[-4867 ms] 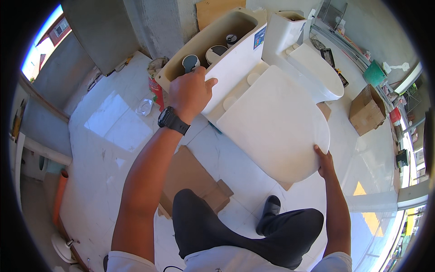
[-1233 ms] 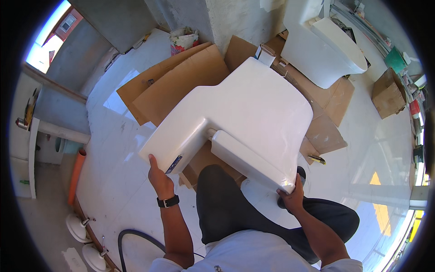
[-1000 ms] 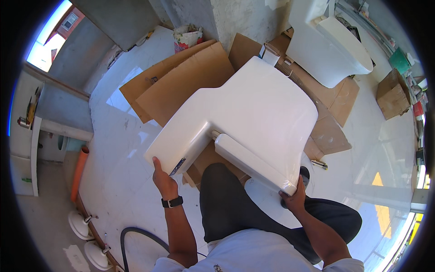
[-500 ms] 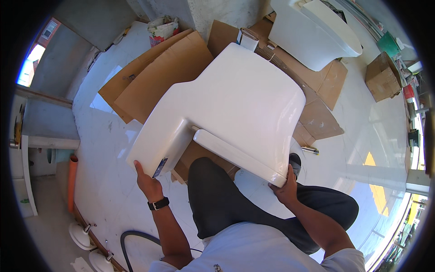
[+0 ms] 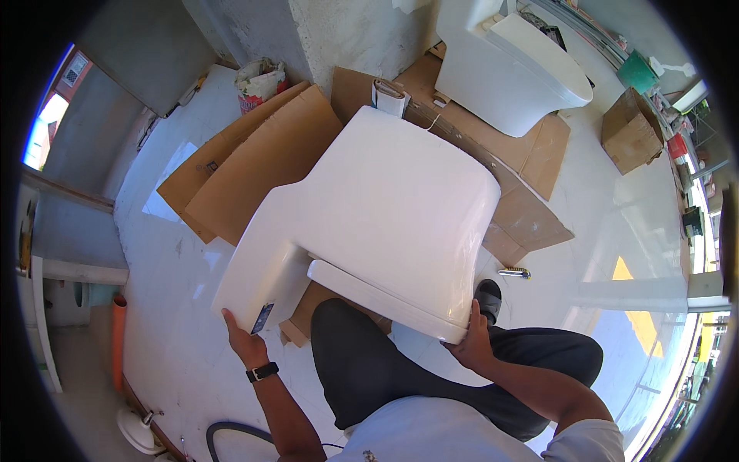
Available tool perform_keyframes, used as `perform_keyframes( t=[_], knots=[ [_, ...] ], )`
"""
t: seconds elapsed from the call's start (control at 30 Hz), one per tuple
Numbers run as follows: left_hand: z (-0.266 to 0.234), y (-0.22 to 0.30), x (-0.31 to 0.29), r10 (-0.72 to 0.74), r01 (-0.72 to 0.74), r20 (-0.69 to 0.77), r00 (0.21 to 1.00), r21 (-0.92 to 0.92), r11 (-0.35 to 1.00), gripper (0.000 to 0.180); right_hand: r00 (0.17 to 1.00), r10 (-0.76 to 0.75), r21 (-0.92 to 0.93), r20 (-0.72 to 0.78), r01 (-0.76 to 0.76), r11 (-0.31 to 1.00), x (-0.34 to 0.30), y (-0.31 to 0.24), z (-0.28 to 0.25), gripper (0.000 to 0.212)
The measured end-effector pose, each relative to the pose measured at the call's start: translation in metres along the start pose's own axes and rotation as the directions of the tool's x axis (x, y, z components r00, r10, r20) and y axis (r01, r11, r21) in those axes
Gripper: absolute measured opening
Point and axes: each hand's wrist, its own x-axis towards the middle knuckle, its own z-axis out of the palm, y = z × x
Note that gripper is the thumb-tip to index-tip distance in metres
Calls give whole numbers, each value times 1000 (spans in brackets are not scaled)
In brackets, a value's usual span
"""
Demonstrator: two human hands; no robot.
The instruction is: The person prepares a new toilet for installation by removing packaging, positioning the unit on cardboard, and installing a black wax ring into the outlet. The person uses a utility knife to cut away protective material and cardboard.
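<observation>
Holding tipped white toilet (image 5: 385, 208), left grip (image 5: 245, 343) clasping tank end (image 5: 250, 281), right grip (image 5: 473, 343) clasping seat front (image 5: 439, 323); noting utility knife (image 5: 514, 272) just beside near corner of cardboard (image 5: 527, 219).

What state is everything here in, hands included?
Near toilet: tipped on its side, lid closed
Far toilet: upright, closed
Left hand: gripping the near toilet's tank
Right hand: gripping the same toilet's front end
Cardboard box: upright, open
Utility knife: lying down, extension unclear
Wristwatch: fastened
</observation>
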Motion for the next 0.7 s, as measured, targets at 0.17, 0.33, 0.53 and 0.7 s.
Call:
perform_keyframes(
  t=[0.17, 0.33, 0.53, 0.7],
  knots=[
    [-2, -5, 4, 7, -7, 14, 1000, -22, 1000, 69, 987, 111, 35, 113, -115, 993, 3, -5, 0, 132],
    [-3, -7, 5, -10, 12, -73, 997, 25, 1000, 71, 969, 41, -45, 245, -31, 999, 8, -10, -20, 136],
    [-10, -9, 12, -3, 3, -3, 1000, 83, 997, 77, 753, 52, -163, 656, 75, 984, 89, 44, -136, 100],
    [-15, -13, 20, 5, -7, 15, 1000, 92, 996, 87, 746, 214, -471, 630, 149, 870, 161, 156, -191, 49]
  ],
)
